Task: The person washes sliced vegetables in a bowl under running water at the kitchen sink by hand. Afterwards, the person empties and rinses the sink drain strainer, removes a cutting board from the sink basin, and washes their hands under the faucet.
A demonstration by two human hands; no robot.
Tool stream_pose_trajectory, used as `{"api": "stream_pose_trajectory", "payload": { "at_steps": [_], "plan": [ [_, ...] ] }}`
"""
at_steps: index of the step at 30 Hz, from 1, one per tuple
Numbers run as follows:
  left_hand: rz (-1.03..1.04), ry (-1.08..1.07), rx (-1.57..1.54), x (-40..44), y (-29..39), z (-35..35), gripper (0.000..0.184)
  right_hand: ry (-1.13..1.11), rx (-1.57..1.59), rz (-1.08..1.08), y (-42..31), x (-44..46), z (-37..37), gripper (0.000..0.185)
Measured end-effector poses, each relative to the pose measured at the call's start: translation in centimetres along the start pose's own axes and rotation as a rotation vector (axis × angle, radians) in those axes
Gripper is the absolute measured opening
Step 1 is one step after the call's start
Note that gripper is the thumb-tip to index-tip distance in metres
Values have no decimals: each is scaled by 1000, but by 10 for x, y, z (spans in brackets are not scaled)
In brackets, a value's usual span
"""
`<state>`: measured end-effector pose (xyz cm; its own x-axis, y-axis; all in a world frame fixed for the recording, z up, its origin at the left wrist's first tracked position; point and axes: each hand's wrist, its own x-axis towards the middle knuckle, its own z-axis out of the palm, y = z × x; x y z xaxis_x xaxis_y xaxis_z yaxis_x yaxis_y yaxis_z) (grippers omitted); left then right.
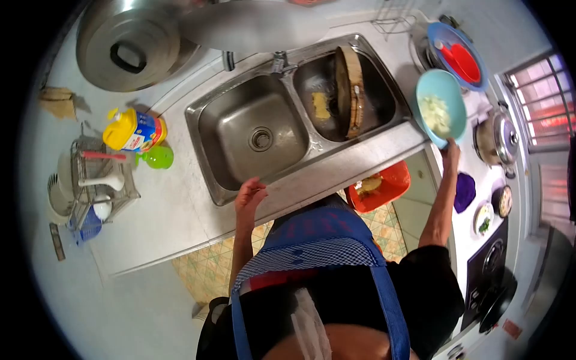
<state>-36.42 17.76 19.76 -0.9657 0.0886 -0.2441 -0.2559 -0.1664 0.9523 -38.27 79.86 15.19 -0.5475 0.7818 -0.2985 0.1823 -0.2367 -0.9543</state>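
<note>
My right hand [450,151] grips the near rim of a light turquoise bowl [457,111] on the counter, right of the sink. Pale, whitish chopped pieces [434,115] lie inside it. My left hand [249,195] hovers at the front edge of the left sink basin [234,126], holding nothing, its fingers loosely bent and apart. In the right basin [381,99] a round wooden chopping board [350,90] stands on its edge, and beside it lies a yellow sponge-like piece [321,105].
An orange bin [399,180] with scraps stands below the counter's front edge. Dish soap bottles [135,131] and a wire rack [90,174] are on the left. To the right are a lidded pot [497,141], a blue basin with a red item [465,63] and a stove [486,264].
</note>
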Motion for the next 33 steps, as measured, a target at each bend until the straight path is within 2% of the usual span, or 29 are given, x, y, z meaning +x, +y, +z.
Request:
{"api": "stream_pose_trajectory", "payload": {
  "at_steps": [1, 2, 5, 7, 9, 10, 12, 13, 14, 15, 16, 17, 18, 19, 20, 21, 22, 24, 25, 26, 27, 28, 29, 31, 33],
  "plan": [
    [4, 22, 2, 1, 4, 7, 34, 27, 21, -92, -9, -20, -1, 38],
    [-12, -10, -6, 3, 13, 18, 34, -61, 39, -205, -27, -42, -1, 38],
    [-29, -130, -13, 17, 16, 49, 35, -169, -141, -284, -84, -106, 11, 37],
    [-101, -348, -35, 23, 23, 80, 38, -222, -229, -326, -106, -142, 32, 36],
    [-139, -511, -144, 23, 22, 106, 45, -311, -210, -327, -97, -167, 65, 40],
    [-129, -501, -147, 22, 25, 118, 45, -389, -319, -247, -92, -177, 85, 42],
    [-352, -483, -317, 13, 27, 131, 50, -467, -442, -111, -78, -224, 139, 46],
    [-346, -454, -325, 8, 23, 132, 50, -602, -298, -211, -27, -222, 156, 45],
    [-391, -338, -367, 5, 23, 132, 50, -731, -154, -164, -21, -249, 183, 43],
    [-430, -228, -412, 5, 25, 127, 50, -785, -191, -30, -6, -267, 201, 40],
    [-415, -207, -429, 3, 22, 117, 50, -830, -136, 66, 28, -279, 210, 39],
    [-410, -117, -579, 6, 17, 104, 47, -846, -110, 187, 47, -295, 221, 36],
    [-401, -32, -723, 11, 12, 88, 43, -848, -61, 180, 72, -309, 234, 36],
    [-393, -17, -731, 7, -17, 65, 43, -865, -68, 183, 78, -328, 239, 36],
    [-167, -26, -396, 2, -56, 40, 38, -901, -122, 224, 79, -342, 246, 35],
    [-66, -39, -229, -4, -61, 18, 35, -928, -178, 266, 80, -352, 253, 33],
    [35, -36, -62, -11, -53, -1, 33, -1045, -234, 251, 88, -357, 255, 40],
    [3, -96, 212, -15, -35, -38, 35, -1267, -401, 324, 79, -327, 281, 48],
    [-4, -125, 299, -12, -30, -54, 35, -1186, -554, 95, 69, -311, 302, 50],
    [-218, 80, -166, -3, -41, -69, 36, -1094, -705, -133, 53, -295, 326, 52],
    [-431, 289, -633, 4, -46, -80, 36, -961, -674, -513, 28, -285, 350, 50],
    [-439, 287, -644, 9, -41, -90, 36, -886, -785, -774, 17, -256, 374, 50],
    [-412, 258, -598, 14, -32, -98, 38, -700, -746, -1258, 21, -220, 400, 49],
    [-379, 239, -556, 23, -20, -107, 40, -414, -1070, -1511, 20, -165, 446, 49],
    [-331, 179, -635, 33, -16, -105, 42, -531, -1429, -1271, 9, -147, 468, 47]
  ]
}}
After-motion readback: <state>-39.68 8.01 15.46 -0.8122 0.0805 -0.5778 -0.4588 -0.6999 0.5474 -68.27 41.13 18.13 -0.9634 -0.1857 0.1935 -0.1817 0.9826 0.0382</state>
